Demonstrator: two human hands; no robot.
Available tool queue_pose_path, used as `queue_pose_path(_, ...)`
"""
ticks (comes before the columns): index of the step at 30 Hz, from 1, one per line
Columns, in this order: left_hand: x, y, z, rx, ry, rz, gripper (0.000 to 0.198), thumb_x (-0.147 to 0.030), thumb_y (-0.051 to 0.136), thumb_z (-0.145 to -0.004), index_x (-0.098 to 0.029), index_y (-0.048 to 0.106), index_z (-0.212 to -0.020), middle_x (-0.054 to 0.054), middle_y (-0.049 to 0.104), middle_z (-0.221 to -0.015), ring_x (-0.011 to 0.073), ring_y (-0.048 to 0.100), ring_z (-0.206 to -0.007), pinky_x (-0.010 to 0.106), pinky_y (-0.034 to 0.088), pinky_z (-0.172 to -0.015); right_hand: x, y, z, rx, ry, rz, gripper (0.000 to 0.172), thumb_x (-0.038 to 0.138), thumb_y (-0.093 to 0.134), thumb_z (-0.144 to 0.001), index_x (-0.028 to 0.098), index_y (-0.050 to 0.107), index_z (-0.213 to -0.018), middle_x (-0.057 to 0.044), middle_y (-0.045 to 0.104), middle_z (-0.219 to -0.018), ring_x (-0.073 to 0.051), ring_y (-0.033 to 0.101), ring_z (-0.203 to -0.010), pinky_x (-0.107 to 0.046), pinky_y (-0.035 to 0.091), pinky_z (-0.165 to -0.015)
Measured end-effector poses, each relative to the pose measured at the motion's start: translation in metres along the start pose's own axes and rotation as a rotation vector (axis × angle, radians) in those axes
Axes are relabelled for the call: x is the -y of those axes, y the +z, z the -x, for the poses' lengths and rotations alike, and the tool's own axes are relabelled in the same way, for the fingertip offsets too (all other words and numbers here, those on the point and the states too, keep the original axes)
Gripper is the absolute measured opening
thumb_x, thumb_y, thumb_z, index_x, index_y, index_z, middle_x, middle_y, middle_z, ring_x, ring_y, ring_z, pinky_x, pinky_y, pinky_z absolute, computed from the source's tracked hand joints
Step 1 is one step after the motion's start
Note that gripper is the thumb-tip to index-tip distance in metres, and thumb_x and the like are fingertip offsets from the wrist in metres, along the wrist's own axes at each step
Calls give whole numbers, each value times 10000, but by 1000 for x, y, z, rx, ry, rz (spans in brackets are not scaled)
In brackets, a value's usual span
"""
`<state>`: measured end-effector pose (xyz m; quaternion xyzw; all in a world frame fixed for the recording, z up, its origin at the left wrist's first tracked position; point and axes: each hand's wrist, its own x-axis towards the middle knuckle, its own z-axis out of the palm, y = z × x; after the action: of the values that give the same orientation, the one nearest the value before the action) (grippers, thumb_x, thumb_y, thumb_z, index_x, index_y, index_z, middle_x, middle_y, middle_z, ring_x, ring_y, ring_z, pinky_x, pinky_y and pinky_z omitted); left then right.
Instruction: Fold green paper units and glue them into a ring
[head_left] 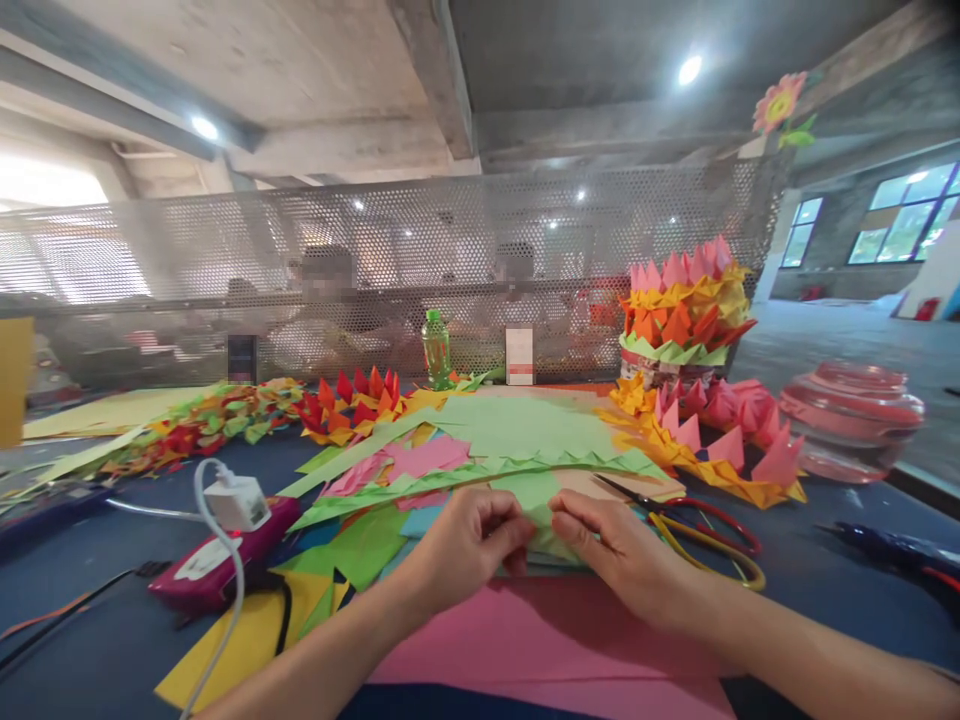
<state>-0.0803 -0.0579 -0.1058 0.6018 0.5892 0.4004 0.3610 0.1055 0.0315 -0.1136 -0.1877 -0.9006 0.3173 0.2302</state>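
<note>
My left hand and my right hand meet over the table, both pinched on a small piece of light green paper between them. Fingers of both hands are curled, thumbs pressing the paper. Under the hands lies a large pink paper sheet. Just beyond them runs a long folded green zigzag paper strip over green and pink sheets.
Scissors with red and yellow handles lie right of my right hand. A magenta glue gun with a white plug sits at left. Stacked paper lotus flowers, a pink jar, a green bottle and a mesh partition stand behind.
</note>
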Motion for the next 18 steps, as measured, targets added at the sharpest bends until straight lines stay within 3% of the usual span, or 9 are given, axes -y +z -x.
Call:
queue_pose_path(3,2,-2,-2,-40,48,-10,412,-515,575,-852,-150,557,-662,33,629,-575,91,453,-483,196,343,-477,-3,1,0,-2,-7,36,381,377,510,-978,206,382,-663,58,401,-616,-117,367,-597,-250,260,-550)
queue_pose_path(9,-4,-2,2,22,67,20,328,-432,674,-788,-127,621,-681,-5,558,-625,93,442,-557,191,317,-490,-3,4,1,-57,-9,71,388,327,563,-937,210,329,-651,71,343,-595,-108,326,-579,-252,216,-535)
queue_pose_path(14,-4,-4,3,-15,81,-91,254,-301,635,-809,-137,616,-616,-9,513,-609,107,450,-585,203,324,-516,-3,3,-2,-4,-12,53,400,383,554,-949,204,371,-642,73,369,-576,-102,343,-558,-234,232,-510)
queue_pose_path(18,-4,-6,5,-20,90,-93,222,-268,638,-778,-127,631,-608,-2,511,-606,112,452,-585,213,324,-526,-3,2,-1,-10,-50,48,272,362,584,-932,199,491,-736,48,507,-675,-118,439,-634,-223,307,-569)
